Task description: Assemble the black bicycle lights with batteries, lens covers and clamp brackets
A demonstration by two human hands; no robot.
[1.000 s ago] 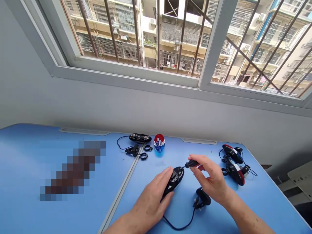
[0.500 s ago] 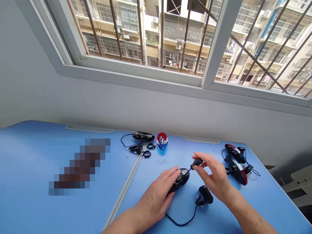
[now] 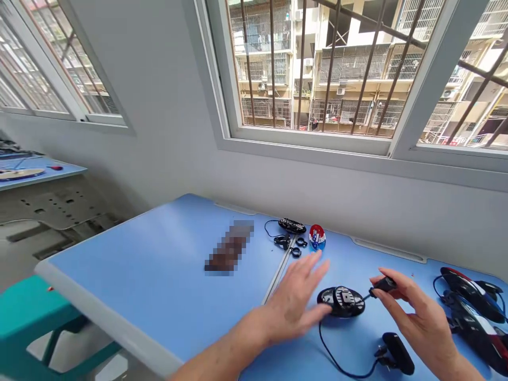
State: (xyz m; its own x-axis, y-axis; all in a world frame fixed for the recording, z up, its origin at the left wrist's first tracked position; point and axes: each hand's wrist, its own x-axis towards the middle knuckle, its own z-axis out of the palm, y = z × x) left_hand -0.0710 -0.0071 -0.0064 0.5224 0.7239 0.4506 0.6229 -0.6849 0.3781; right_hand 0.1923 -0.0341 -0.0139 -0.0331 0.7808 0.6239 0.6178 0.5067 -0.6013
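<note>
My right hand pinches the short black handle of what looks like a small screwdriver between thumb and fingers. Its thin shaft slants to the right end of a black oval device, which lies on the blue table with a silvery patterned face up. Just left of the device hovers my left hand, fingers spread, holding nothing; its thumb overlaps the device's edge in view, and contact is unclear. A cord runs from the device to a black clip-like part in front of my right hand.
Farther back lie another black oval device, a black clamp, black rings and a red-and-blue container. Black-and-red devices lie at right. A blurred-out patch covers something at left. A green stool stands beside the table.
My left hand has come off the oval device, its fingers now spread apart. The right hand still pinches the screwdriver. The view has turned left, showing a stool and another table.
</note>
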